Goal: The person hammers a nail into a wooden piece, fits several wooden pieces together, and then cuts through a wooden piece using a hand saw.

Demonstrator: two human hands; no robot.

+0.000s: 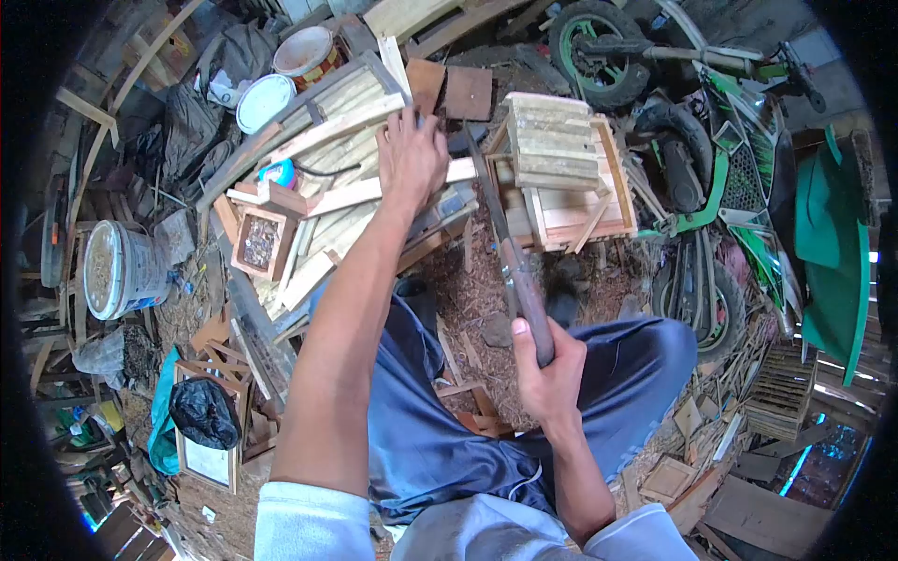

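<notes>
My left hand (412, 161) reaches forward over the low workbench, its fingers curled down over a pale wooden strip (351, 194). One end of this strip sticks out to the right of the hand. My right hand (550, 374) is wrapped round the dark wooden handle of a machete (528, 297). Its long, narrow blade points forward, and the tip rises close to the strip's right end. A small wooden box (262, 245) holding nails or screws sits at the bench's left, beside a blue tape measure (277, 174).
A slatted wooden box (557, 150) stands on the ground right of the blade. Beyond it a green motorbike (720, 178) leans among scrap wood. Buckets (117, 269) and black plastic (204, 411) lie on the left. Wood shavings cover the ground between my knees.
</notes>
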